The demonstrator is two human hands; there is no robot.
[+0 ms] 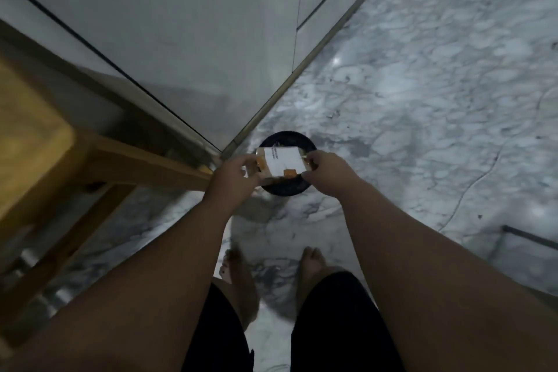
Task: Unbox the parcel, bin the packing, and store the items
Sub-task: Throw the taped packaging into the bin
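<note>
I hold a small flat parcel (280,161), white with a printed label and orange tape patches, in both hands. My left hand (232,177) grips its left end and my right hand (327,170) grips its right end. The parcel hangs directly above a round black bin (290,139) that stands on the marble floor by the corner of a white cabinet. Most of the bin's opening is hidden behind the parcel and my hands.
A wooden table (33,142) with slanted legs fills the left side. White cabinet doors (181,39) rise behind the bin. Grey-veined marble floor (422,100) spreads to the right. My bare feet (312,263) stand just below the bin.
</note>
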